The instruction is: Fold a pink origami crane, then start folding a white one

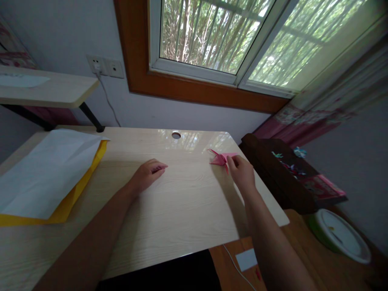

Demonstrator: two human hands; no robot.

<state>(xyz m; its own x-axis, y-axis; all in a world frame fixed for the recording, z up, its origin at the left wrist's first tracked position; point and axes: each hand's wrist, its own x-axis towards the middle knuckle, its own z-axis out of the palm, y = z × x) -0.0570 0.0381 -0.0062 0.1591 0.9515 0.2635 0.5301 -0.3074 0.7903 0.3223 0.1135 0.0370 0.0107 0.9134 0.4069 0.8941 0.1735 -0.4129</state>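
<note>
While the right hand (241, 171) pinches one pink folded paper crane (220, 158) near the desk's far right edge, the left hand (148, 173) rests loosely curled, holding nothing, on the pale wood-grain desk (188, 202). One white sheet (45, 169) overlies yellow paper (65, 206) at left; a dark box (273, 169) stands beside the desk.

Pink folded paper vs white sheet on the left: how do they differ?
The pink folded paper is small, creased into a pointed shape, and pinched by the right hand near the desk's right edge. The white sheet is far larger, flat and unfolded, lying on a yellow sheet, with no hand on it; the left hand rests on the bare desk apart from it. Both are paper on the same desk.
</note>
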